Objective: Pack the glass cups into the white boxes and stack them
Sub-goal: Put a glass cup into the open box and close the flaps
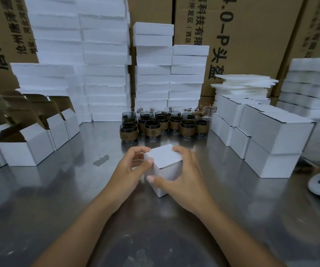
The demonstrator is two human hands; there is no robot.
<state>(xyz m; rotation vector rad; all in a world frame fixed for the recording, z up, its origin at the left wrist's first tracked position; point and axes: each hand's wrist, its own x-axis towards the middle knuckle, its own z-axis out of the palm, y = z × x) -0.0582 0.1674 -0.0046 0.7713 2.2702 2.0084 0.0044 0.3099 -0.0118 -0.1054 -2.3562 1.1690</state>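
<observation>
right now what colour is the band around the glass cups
The band on the glass cups is brown; head view shows it best.

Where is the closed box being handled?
Head view, centre of the metal table: the white box sits gripped between the left hand and right hand, glass cups just behind it.
</observation>
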